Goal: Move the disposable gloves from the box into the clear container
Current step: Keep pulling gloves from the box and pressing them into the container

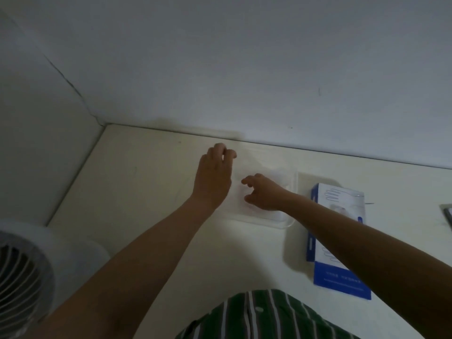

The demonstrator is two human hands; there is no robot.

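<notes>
Hunting for the disposable gloves (259, 165): they are thin clear film and barely show, only a faint translucent crumple in the far part of the clear container (269, 221), so how many are in there cannot be told. Container sits flat on the white surface (146, 182), close to its back edge, about midway along. Left hand (213, 176) is at the container's far-left corner, fingers curled with tips bunched against the thumb like a pinch; what it pinches, film or rim, cannot be told. Right hand (265, 193) hovers over the container's middle, fingers and thumb hooked in a loose claw with a gap between them; whether film is caught there cannot be told. Blue-and-white box (338, 243) lies flat just right of the container, apart from both hands, its clear top panel too dim to show what is left inside. Judgement: transfer under way or being tidied, likely pressing film down in the container; box may need more trips. White fan (27, 270) off the near-left corner, dark object (448, 216) at the right edge, striped shirt (264, 319) at the near edge.
</notes>
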